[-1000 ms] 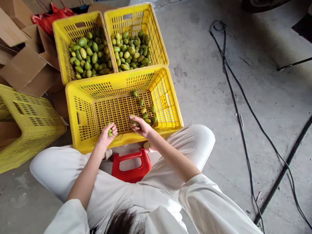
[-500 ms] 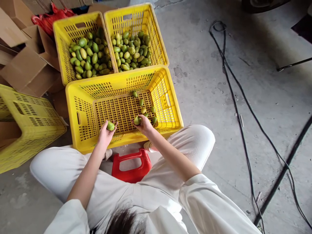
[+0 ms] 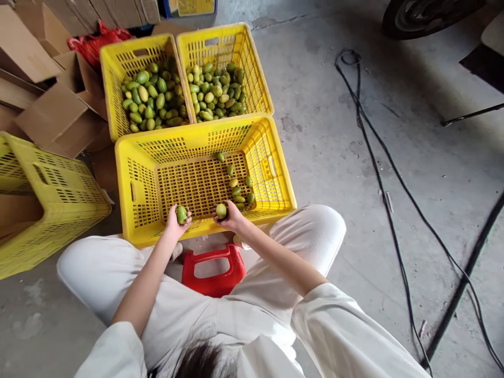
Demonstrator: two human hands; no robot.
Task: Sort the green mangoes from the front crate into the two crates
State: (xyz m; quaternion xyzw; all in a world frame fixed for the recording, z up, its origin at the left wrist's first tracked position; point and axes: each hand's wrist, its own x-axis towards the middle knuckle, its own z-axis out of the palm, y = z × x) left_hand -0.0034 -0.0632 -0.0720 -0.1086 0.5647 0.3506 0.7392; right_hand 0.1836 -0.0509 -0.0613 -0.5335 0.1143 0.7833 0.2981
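Observation:
Both of my hands are over the near side of a large yellow plastic crate (image 3: 205, 123). My left hand (image 3: 174, 224) cups a green oval fruit (image 3: 181, 214), its fingers curled around the side. In my right hand (image 3: 233, 218) is another fruit, a rounder-looking yellow-green one (image 3: 221, 211) with one end turned up. A few loose fruits, mostly green, lie on the crate's slotted floor along its right side, including a yellowish one (image 3: 233, 182) and a green one (image 3: 230, 169). The exact kind of fruit is not clear.
Behind stand two yellow crates, left (image 3: 106, 89) and right (image 3: 260, 68), holding many similar fruits. Another yellow crate (image 3: 66, 184) and cardboard boxes (image 3: 55, 121) are at left. A red plastic stool (image 3: 214, 283) sits between my legs. Black cables (image 3: 378, 173) cross the floor at right.
Both fruits have been turned in my hands, so the right one now shows its end. My hands sit slightly lower in view, and the camera has tilted up a little.

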